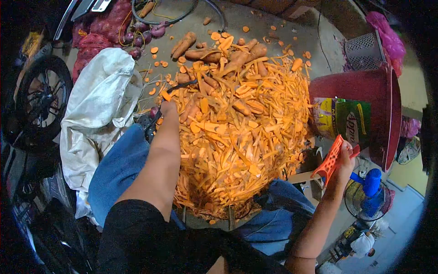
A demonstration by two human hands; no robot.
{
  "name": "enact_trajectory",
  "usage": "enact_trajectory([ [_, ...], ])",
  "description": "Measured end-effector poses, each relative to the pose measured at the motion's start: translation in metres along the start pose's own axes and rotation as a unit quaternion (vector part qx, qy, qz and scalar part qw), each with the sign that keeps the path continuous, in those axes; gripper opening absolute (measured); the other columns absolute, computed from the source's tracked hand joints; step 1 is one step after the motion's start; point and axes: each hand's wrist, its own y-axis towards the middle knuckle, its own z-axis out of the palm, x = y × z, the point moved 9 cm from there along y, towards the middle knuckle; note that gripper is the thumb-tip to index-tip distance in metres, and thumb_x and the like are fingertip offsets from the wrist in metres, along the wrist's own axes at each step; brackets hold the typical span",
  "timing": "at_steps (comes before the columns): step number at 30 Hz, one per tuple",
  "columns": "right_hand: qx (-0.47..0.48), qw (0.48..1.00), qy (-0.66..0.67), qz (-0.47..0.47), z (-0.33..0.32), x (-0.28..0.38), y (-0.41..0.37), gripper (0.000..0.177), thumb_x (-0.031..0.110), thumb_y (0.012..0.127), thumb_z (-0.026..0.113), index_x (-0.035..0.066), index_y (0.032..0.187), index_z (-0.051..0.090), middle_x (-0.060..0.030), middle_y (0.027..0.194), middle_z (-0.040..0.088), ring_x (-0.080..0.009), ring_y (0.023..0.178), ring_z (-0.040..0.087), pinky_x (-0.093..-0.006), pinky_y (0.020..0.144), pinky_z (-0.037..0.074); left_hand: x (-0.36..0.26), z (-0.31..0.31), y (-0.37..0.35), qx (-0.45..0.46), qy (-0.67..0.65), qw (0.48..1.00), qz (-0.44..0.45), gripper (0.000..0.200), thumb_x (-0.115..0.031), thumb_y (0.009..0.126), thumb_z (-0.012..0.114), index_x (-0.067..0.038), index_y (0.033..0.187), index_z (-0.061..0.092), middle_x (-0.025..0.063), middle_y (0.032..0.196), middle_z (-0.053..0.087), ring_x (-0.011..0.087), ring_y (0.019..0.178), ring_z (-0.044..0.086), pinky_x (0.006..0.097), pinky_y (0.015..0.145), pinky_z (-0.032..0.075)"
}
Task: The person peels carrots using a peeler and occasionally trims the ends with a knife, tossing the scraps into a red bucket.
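Observation:
My left hand reaches to the left edge of a big heap of orange peelings and strips. Its fingers look closed, with an orange carrot piece sticking out at their tips; the grip itself is partly hidden. A thin black object lies beside that hand. My right hand, off the heap's right side, is closed around an orange-red plastic piece full of holes. Whole carrots rest on the back of the heap.
A dark red tub lies tipped on the right, below a grey perforated basket. A wire basket holds blue items. A white sack, red net bags with onions and a wheel are on the left. Round slices dot the floor.

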Motion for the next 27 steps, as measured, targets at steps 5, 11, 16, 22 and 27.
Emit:
enact_trajectory([
  [5,-0.008,0.998,-0.054,-0.019,-0.006,0.006,-0.006,0.016,0.02,0.076,0.051,0.005,0.078,0.047,0.0061,0.063,0.038,-0.0029,0.057,0.033,-0.0162,0.052,0.026,0.005,-0.009,0.002,-0.07,-0.006,0.997,0.029,0.026,-0.024,0.073,0.052,-0.002,0.086,0.055,0.0127,0.098,0.048,0.0317,0.078,0.052,0.0379,0.069,0.042],
  [11,0.068,0.995,-0.033,-0.062,0.011,0.005,-0.008,0.017,0.02,0.077,0.05,0.004,0.08,0.048,0.0052,0.065,0.041,-0.0032,0.058,0.035,-0.0172,0.051,0.027,-0.066,-0.04,-0.068,-0.138,0.044,0.9,0.411,0.038,-0.017,0.074,0.049,-0.001,0.107,0.037,0.0151,0.088,0.049,0.0281,0.072,0.052,0.0371,0.063,0.042],
  [16,0.144,0.971,-0.134,-0.132,0.035,0.012,-0.022,0.011,0.009,0.073,0.047,0.001,0.081,0.049,0.0004,0.071,0.048,-0.0072,0.065,0.043,-0.0197,0.06,0.036,-0.117,-0.039,-0.15,0.107,0.037,0.915,0.387,0.03,-0.015,0.077,0.045,0.0,0.102,0.04,0.0165,0.074,0.052,0.0298,0.071,0.053,0.0356,0.059,0.041],
  [22,0.209,0.955,-0.207,-0.03,0.075,-0.015,-0.049,0.012,0.014,0.072,0.05,0.002,0.074,0.05,-0.0001,0.06,0.047,-0.0086,0.053,0.042,-0.023,0.049,0.036,-0.188,-0.063,-0.306,0.132,0.021,0.731,0.669,0.029,-0.017,0.076,0.047,0.0,0.098,0.04,0.0168,0.076,0.052,0.0314,0.071,0.051,0.035,0.06,0.04],
  [27,0.282,0.946,-0.161,0.012,0.107,-0.036,-0.074,0.014,0.015,0.073,0.049,0.002,0.069,0.049,-0.0015,0.053,0.045,-0.0104,0.049,0.041,-0.0249,0.046,0.034,-0.186,-0.113,-0.413,0.118,0.071,0.585,0.799,0.019,-0.018,0.076,0.047,-0.001,0.08,0.042,0.0182,0.073,0.051,0.0329,0.068,0.051,0.0391,0.057,0.041],
])
